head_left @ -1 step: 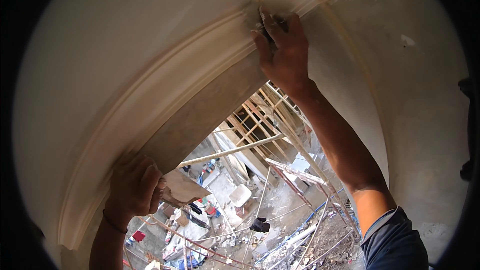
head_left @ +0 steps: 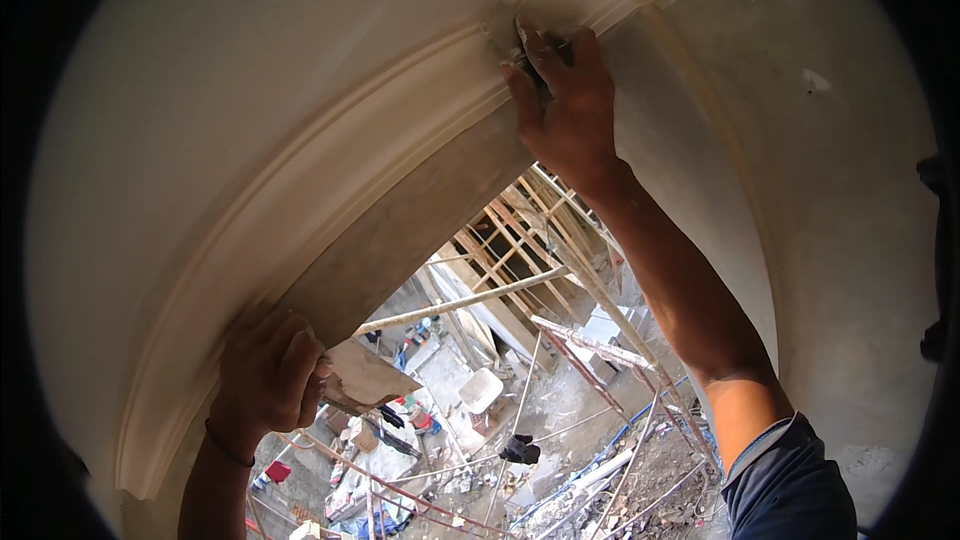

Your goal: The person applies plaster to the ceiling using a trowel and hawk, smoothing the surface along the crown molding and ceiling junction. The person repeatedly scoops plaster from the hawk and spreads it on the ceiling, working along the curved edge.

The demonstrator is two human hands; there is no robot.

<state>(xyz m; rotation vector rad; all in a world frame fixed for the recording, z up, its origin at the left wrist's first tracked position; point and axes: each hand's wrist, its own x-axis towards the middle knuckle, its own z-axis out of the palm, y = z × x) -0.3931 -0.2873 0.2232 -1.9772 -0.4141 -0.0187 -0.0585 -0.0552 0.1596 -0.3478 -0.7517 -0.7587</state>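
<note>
Both left hand [head_left: 268, 365] and right hand [head_left: 572, 110] bend fingers [head_left: 592, 60] against smooth, ridged, curving moulding [head_left: 335, 165]; whether gripping, I cannot tell.

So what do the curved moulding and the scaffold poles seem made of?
The curved moulding looks like plaster, perhaps another cast material: pale, matte, smooth, no grain showing. The scaffold poles look like metal tubes, slender and round, with a patchy pale and reddish surface; paint or rust, I cannot tell.
</note>
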